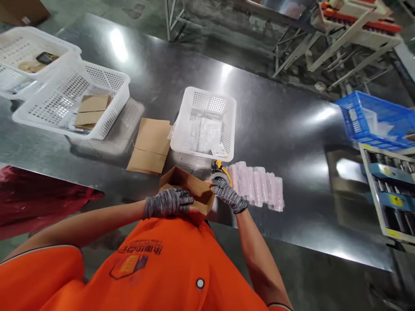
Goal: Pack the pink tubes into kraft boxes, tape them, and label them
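An open brown cardboard box [191, 183] is at the near edge of the metal table, close to my orange shirt. My left hand [169, 202], in a grey glove, lies against its left and near side, fingers closed on the cardboard. At its right wall, my gloved right hand [227, 194] grips the edge. A tape dispenser [223, 170] with a yellow handle stands just beyond my right hand. Several pink bubble-wrapped packs [257, 185] lie in a row to the right. Flat folded cardboard [151, 146] rests to the left of the box.
Beyond the box, a white basket [181, 123] holds bubble wrap and a label. More white baskets [113, 110] stand at the left. A blue crate [356, 125] and a rack of metal parts [376, 194] are at the right. Red plastic [42, 201] lies at the lower left.
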Demonstrator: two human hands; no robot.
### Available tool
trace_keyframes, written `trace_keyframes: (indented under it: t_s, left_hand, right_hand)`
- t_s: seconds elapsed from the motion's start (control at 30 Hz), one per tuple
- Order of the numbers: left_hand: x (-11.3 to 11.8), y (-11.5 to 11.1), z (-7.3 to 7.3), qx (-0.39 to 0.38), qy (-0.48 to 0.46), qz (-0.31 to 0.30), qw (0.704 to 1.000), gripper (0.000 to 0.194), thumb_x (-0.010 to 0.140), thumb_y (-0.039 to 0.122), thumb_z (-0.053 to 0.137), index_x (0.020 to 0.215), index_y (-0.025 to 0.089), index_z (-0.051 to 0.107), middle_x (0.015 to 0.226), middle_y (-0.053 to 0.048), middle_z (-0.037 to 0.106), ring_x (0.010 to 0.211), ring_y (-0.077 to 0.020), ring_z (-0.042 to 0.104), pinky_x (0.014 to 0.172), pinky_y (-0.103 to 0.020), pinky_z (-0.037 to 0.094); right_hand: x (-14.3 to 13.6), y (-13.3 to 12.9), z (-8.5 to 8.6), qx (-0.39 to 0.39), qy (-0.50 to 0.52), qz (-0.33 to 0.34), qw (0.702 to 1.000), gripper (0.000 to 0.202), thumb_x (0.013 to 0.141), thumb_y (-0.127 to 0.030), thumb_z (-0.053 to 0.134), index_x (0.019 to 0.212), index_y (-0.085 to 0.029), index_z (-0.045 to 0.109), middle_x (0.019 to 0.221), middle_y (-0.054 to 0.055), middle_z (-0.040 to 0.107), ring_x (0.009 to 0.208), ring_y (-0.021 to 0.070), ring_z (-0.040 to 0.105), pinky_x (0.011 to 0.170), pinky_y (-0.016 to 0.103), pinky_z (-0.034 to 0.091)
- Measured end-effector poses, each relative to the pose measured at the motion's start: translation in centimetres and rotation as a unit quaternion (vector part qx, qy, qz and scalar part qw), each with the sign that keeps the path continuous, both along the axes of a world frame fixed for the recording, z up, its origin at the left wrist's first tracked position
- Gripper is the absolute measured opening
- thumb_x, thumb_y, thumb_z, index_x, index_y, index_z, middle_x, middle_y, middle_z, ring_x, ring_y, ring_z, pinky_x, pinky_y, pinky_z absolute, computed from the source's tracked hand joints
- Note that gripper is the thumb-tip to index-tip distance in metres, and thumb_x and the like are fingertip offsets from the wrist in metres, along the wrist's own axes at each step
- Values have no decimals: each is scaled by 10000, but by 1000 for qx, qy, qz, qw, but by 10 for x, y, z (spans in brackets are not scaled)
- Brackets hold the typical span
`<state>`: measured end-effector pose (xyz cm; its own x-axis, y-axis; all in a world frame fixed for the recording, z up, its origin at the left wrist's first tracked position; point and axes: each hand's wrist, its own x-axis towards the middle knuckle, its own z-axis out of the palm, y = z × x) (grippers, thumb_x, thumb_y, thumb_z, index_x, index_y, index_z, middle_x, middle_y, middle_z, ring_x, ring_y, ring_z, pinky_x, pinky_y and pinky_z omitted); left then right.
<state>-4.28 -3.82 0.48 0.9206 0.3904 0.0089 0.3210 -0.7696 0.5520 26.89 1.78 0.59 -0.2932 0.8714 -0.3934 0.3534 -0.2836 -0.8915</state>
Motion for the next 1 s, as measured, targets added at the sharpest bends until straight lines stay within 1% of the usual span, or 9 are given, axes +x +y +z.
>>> trace_keyframes:
  t_s: [0.13, 0.23, 0.3, 0.37, 0.5, 0.6, 0.7, 0.8, 1.0]
  left_hand:
    - [15, -3, -14, -37, -1, 50, 998, 537, 1084, 177, 681, 1555, 400, 806, 1432, -112, 834, 1307, -377, 739, 1134, -494, 590]
    - [27, -1, -27, -73, 49, 83, 993, 586, 1114, 92, 556, 1516, 412, 838, 1473, -119, 829, 1447, -397, 710, 1251, -593, 558]
    - [30, -1, -35, -81, 66, 95, 990, 595, 1111, 71, 540, 1506, 396, 845, 1490, -128, 826, 1481, -402, 704, 1263, -628, 562]
    - [26, -4, -41, -87, 53, 99, 990, 539, 1112, 111, 593, 1523, 368, 831, 1499, -134, 825, 1460, -381, 725, 1257, -600, 586]
    - [1, -28, -40, -58, -84, 158, 982, 435, 1114, 211, 643, 1517, 265, 797, 1473, -173, 826, 1391, -322, 759, 1234, -505, 631]
    - [-21, -42, -35, -46, -149, 311, 937, 436, 1102, 207, 623, 1496, 271, 798, 1422, -166, 828, 1409, -331, 742, 1305, -577, 580]
    - [-35, -37, -34, -197, -135, 472, 848, 552, 996, 192, 670, 1534, 217, 789, 1519, -180, 792, 1489, -392, 709, 1380, -645, 504]
    - [-41, -24, -38, -356, -131, 501, 778, 670, 925, 195, 641, 1583, 159, 764, 1500, -162, 822, 1370, -386, 780, 1272, -554, 617]
    - [-45, -15, -32, -463, -149, 496, 719, 856, 818, 254, 754, 1673, 211, 716, 1416, -91, 868, 1222, -338, 805, 1110, -432, 673]
  right_hand:
    - [-5, 24, -1, 32, -126, 112, 985, 241, 729, -279, 942, 688, -256, 706, 799, 50, 766, 890, 303, 779, 967, 464, 660]
    - [-31, 29, -15, 83, -242, 94, 962, 569, 749, -221, 933, 573, -332, 404, 610, 35, 602, 845, 334, 752, 950, 514, 640]
    - [-48, 23, -23, 100, -254, 55, 960, 623, 819, -206, 852, 612, -368, 288, 578, 47, 565, 820, 339, 737, 944, 560, 639]
    - [-58, 9, -26, 118, -254, 26, 960, 548, 902, -259, 780, 649, -374, 307, 586, 59, 578, 764, 323, 713, 913, 577, 650]
    - [-57, -31, -19, 147, -231, 9, 962, 372, 1021, -500, 714, 719, -338, 568, 613, 72, 636, 649, 283, 671, 837, 541, 675]
    - [-55, -60, -14, 143, -165, -36, 975, 441, 1037, -693, 684, 810, -316, 705, 620, 67, 644, 614, 264, 647, 792, 491, 677]
    - [-59, -79, -13, 113, -91, -68, 987, 476, 992, -753, 707, 894, -297, 797, 651, 97, 680, 658, 287, 662, 820, 491, 693]
    - [-63, -82, -10, 93, -86, -35, 991, 400, 931, -664, 788, 986, -275, 866, 774, 140, 782, 779, 324, 745, 933, 506, 708]
    - [-54, -67, -5, 61, -58, -64, 994, 216, 818, -493, 840, 942, -322, 884, 938, 109, 872, 1008, 364, 821, 1146, 542, 679]
